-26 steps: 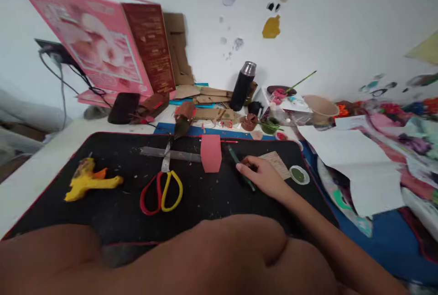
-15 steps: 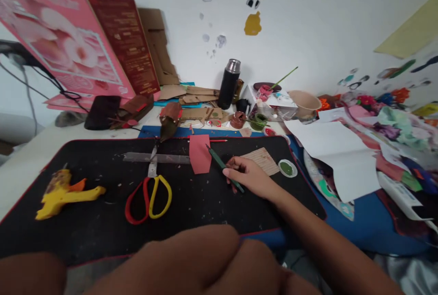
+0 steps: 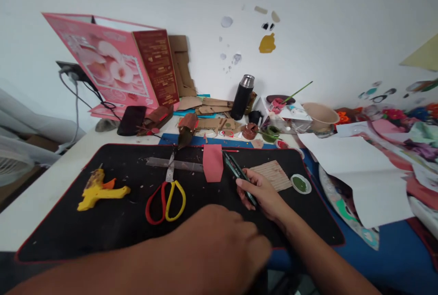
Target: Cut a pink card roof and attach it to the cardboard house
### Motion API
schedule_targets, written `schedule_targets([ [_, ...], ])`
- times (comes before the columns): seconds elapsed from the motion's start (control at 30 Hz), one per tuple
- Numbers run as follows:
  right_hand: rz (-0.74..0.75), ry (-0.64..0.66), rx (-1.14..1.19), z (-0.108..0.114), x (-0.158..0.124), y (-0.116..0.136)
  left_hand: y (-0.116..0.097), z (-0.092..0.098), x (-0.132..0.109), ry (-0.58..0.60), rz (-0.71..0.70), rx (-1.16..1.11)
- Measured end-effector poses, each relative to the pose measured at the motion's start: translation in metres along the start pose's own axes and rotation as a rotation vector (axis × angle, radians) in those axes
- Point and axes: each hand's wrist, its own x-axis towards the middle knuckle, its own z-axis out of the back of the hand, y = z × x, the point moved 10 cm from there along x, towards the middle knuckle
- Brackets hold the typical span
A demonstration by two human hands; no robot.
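Observation:
My right hand (image 3: 262, 191) grips a thin dark green tool, like a craft knife or pen (image 3: 236, 171), over the black work mat (image 3: 119, 222). Its tip points up-left toward a small pink paper piece (image 3: 212, 163) lying on the mat. A ribbed strip of cardboard (image 3: 273, 174) lies just right of that hand. My left hand (image 3: 219, 245) is very close to the camera at the bottom, blurred, with its fingers curled; nothing shows in it. Red-and-yellow scissors (image 3: 166, 192) lie across a clear ruler (image 3: 174, 164) left of the pink piece.
A yellow glue gun (image 3: 99, 190) lies at the mat's left. A green paint lid (image 3: 300, 183) sits at its right. Behind stand a black flask (image 3: 242, 90), pink boxes (image 3: 112, 64), cardboard scraps, paint pots and a paper bowl (image 3: 320, 113). White sheets (image 3: 359, 172) cover the right.
My right hand has lifted the green tool slightly and drawn it nearer me. My left hand has moved forward in front of the camera. The view has shifted upward.

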Motion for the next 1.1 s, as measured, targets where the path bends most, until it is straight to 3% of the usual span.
schedule_targets([
  [0.1,0.023,-0.009,0.008,0.005,-0.003,0.01,0.036,0.046,0.029,-0.013,0.031,0.033],
  [0.17,0.038,-0.01,0.018,0.008,-0.004,0.017,0.069,0.069,0.026,-0.125,0.127,0.024],
  [0.23,0.044,0.0,0.03,0.007,-0.004,0.023,0.102,0.08,0.014,-0.21,0.218,0.063],
  [0.4,0.059,-0.018,0.075,0.004,0.003,0.026,0.167,0.075,-0.001,-0.26,0.353,0.244],
  [0.5,0.048,-0.023,0.076,-0.001,0.008,0.022,0.191,0.063,0.003,-0.249,0.395,0.272],
  [0.7,0.04,-0.038,0.062,-0.005,0.02,0.023,0.212,0.043,0.008,-0.19,0.437,0.265],
  [0.9,0.063,-0.038,0.049,-0.012,0.033,0.031,0.213,0.047,0.0,-0.153,0.414,0.236],
  [1.1,0.036,-0.096,-0.098,-0.007,0.041,0.017,0.225,0.051,-0.025,-0.091,0.4,0.236],
])
